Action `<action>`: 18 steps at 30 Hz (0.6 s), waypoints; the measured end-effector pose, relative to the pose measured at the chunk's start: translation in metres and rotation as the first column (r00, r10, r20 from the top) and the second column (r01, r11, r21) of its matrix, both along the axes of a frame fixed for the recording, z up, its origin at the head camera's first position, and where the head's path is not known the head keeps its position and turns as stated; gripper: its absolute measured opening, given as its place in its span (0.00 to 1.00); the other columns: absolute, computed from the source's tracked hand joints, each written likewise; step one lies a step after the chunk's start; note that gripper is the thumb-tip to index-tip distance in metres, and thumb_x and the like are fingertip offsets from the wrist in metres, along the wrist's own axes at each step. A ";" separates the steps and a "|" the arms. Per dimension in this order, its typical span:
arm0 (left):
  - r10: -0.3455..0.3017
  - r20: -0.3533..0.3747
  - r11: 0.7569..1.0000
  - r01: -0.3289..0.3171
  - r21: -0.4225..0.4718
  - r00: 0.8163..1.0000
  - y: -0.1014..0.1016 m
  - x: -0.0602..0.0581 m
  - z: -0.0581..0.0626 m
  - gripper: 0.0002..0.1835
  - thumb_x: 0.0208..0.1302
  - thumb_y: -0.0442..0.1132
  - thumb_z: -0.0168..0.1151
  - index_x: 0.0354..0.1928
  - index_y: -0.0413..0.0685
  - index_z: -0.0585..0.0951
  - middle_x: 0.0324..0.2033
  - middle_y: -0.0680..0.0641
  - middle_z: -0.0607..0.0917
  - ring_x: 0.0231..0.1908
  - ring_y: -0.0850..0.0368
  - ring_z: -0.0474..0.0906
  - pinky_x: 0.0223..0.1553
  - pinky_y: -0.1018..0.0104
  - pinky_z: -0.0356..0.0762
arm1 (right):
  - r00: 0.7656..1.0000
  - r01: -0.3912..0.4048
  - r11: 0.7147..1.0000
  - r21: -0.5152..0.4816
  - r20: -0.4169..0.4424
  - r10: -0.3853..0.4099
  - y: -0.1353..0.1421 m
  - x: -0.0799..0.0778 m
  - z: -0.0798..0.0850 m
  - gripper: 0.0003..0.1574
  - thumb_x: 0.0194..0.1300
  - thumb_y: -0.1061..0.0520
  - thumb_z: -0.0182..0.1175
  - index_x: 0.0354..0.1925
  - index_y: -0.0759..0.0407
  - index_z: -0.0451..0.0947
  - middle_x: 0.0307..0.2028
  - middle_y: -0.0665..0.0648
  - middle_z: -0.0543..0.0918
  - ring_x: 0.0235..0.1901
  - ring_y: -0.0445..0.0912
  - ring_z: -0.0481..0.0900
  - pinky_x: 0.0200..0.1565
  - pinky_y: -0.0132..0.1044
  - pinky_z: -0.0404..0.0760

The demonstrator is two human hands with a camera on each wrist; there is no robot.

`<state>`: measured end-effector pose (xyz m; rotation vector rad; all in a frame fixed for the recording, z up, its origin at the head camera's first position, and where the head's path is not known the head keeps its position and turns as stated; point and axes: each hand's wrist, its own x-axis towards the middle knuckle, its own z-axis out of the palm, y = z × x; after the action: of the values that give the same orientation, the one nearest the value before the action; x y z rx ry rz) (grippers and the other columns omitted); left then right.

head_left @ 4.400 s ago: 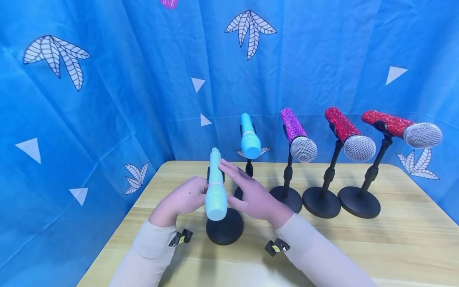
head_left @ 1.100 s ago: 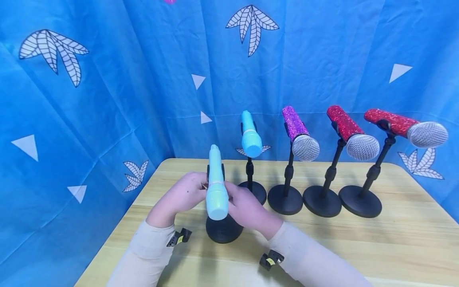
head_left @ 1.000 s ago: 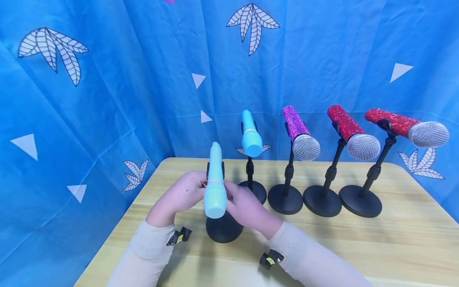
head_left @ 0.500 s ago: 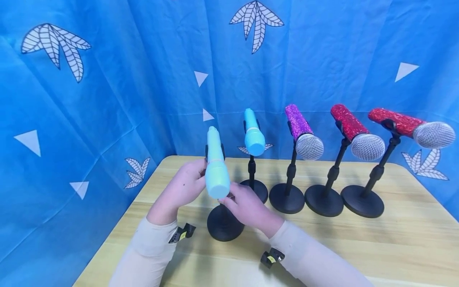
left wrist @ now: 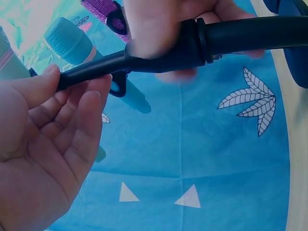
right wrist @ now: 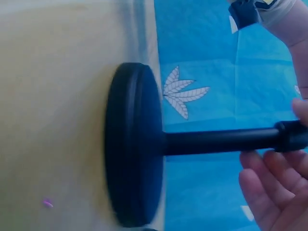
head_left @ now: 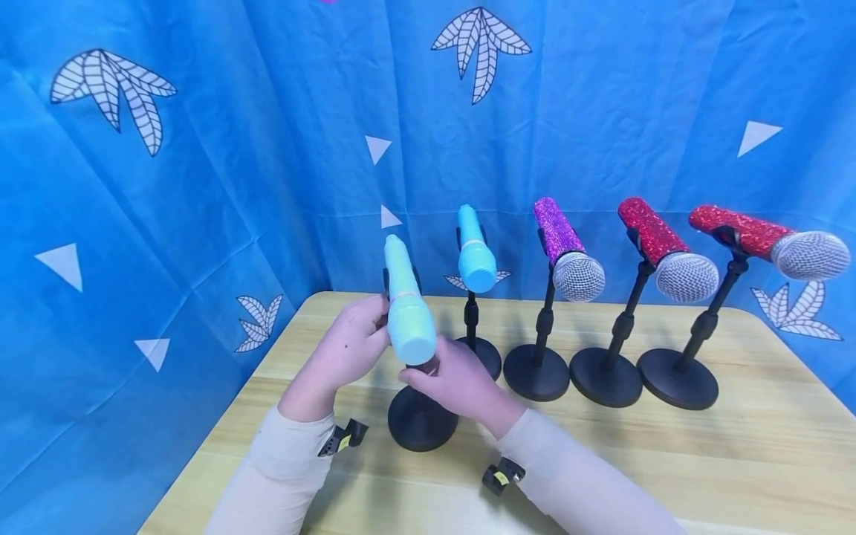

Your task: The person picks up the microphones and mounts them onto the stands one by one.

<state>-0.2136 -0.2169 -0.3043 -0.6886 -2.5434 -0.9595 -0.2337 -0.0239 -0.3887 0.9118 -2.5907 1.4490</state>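
A light mint microphone (head_left: 411,327) rests in the clip of a black desk stand (head_left: 423,420), head end toward me. Below the clip, my left hand (head_left: 351,342) pinches the thin upper pole (left wrist: 96,67) between thumb and fingers. My right hand (head_left: 461,379) grips the thicker adjusting collar (left wrist: 190,50) lower on the same stand; it is blurred in the left wrist view. In the right wrist view the lower pole (right wrist: 216,142) runs from the round base (right wrist: 134,144) to the right fingers (right wrist: 260,183). The microphone hides part of the pole in the head view.
Behind stands a blue microphone (head_left: 476,256) on its own stand. Rightward follow a purple glitter microphone (head_left: 560,234) and two red glitter ones, the nearer-centre red microphone (head_left: 654,232) and the far-right red microphone (head_left: 742,229). A blue curtain (head_left: 267,148) borders the wooden table (head_left: 749,461).
The mint microphone has risen on its stand, and my left hand rose with it. My right hand has gone from straight fingers beside the microphone to gripping the collar below. The other microphones stayed put.
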 end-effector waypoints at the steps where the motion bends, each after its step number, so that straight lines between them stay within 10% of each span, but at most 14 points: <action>1: 0.000 0.001 1.000 0.000 0.001 1.000 0.000 0.000 0.000 0.03 0.73 0.34 0.60 0.42 0.43 0.81 0.31 0.49 0.80 0.32 0.53 0.74 0.35 0.57 0.75 | 1.000 -0.011 1.000 0.002 -0.011 0.011 0.002 0.001 0.002 0.17 0.66 0.43 0.66 0.46 0.49 0.75 0.34 0.45 0.81 0.31 0.41 0.81 0.35 0.39 0.80; 8: -0.001 -0.037 1.000 0.000 -0.021 0.999 0.003 0.000 0.001 0.03 0.74 0.34 0.59 0.39 0.45 0.80 0.27 0.50 0.76 0.30 0.53 0.72 0.33 0.58 0.74 | 0.980 -0.006 0.997 0.081 -0.200 0.022 0.007 0.002 0.012 0.06 0.70 0.52 0.65 0.43 0.51 0.78 0.37 0.46 0.82 0.36 0.40 0.81 0.39 0.38 0.81; 18: 0.007 -0.025 1.000 -0.007 -0.014 1.000 0.002 0.001 -0.002 0.03 0.73 0.33 0.60 0.43 0.44 0.82 0.31 0.50 0.80 0.31 0.54 0.73 0.35 0.58 0.75 | 0.987 -0.024 0.997 0.067 -0.157 0.035 0.005 0.001 0.010 0.21 0.68 0.50 0.67 0.54 0.55 0.75 0.43 0.48 0.81 0.41 0.40 0.82 0.43 0.36 0.82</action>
<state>-0.2131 -0.2151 -0.3059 -0.6909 -2.5313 -0.9260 -0.2327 -0.0190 -0.3782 1.0315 -2.5315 1.2499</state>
